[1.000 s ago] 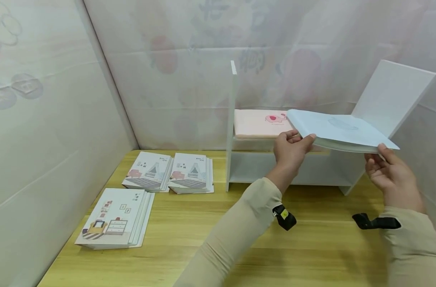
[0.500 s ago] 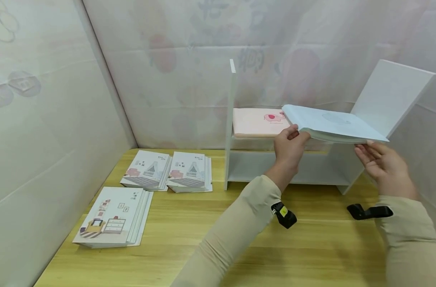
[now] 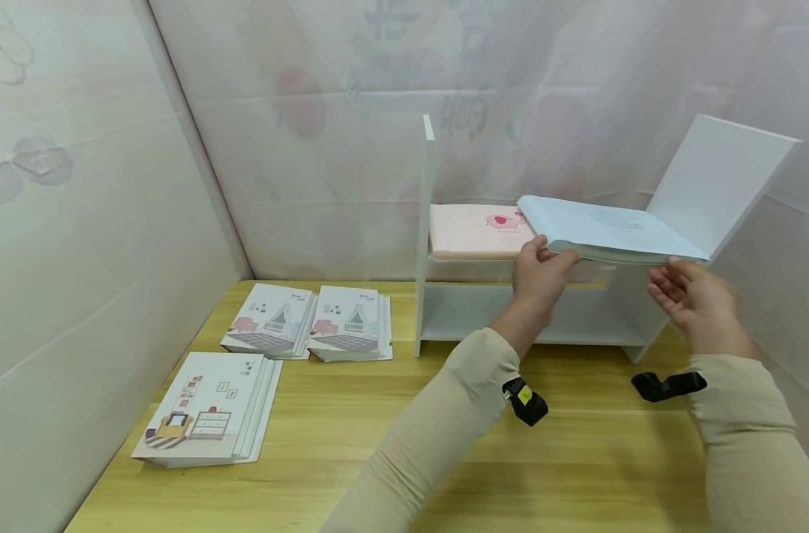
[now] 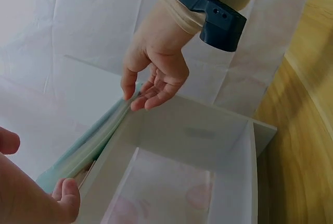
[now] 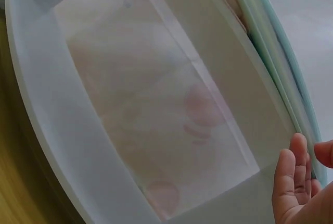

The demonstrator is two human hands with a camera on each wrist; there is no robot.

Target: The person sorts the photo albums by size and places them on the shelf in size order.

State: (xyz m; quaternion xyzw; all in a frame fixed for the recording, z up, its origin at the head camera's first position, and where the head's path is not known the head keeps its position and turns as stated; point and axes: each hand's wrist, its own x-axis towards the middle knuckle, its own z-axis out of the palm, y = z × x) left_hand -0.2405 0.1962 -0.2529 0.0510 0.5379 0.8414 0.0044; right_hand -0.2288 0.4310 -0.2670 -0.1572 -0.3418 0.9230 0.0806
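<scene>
Blue book (image 3: pixel 613 226): upper right of the head frame, cover upward, its left end over the right part of a pink book (image 3: pixel 467 233); whether its underside rests on the board is hard to tell from these angles.
Left hand (image 3: pixel 539 280): clamped on the blue book's near left corner — thumb above, fingers curled below.
Right hand (image 3: pixel 700 305): pinching the same book's near edge towards its right end; thumb and fingers lie on either side of it in the right wrist view.
White shelf (image 3: pixel 467 314): right half of the head frame, with an upright left panel and a leaning right panel; the pink book lies on its upper board, against the left panel.
White books (image 3: pixel 204 407): three, at the left of the frame — two side by side further back, one nearer — all lying flat on the wooden table (image 3: pixel 324 422).
Wrists: beige sleeves (image 3: pixel 417 437), black straps (image 3: pixel 525 401).
</scene>
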